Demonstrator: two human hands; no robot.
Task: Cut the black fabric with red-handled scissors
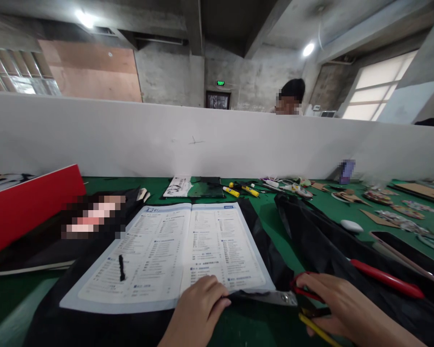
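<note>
An open book [159, 260] with printed index pages lies face up on black sheet material [104, 327]. My left hand [200, 308] is at the book's lower edge, its thumb and fingers closed on the black material beside the page. In my right hand [332, 301] is a pair of scissors [287, 298] with a red and yellow handle. Their metal blades point left toward my left hand, along the book's bottom edge. Whether the blades are parted cannot be made out. A small black scrap [121, 268] rests on the left page.
On the right are more black material [311, 231], a red-handled tool [386, 278], a phone [408, 250] and a white mouse [351, 226]. Yellow glue sticks [231, 192] lie behind the book. A red board [39, 202] stands left; a white partition [130, 140] crosses behind.
</note>
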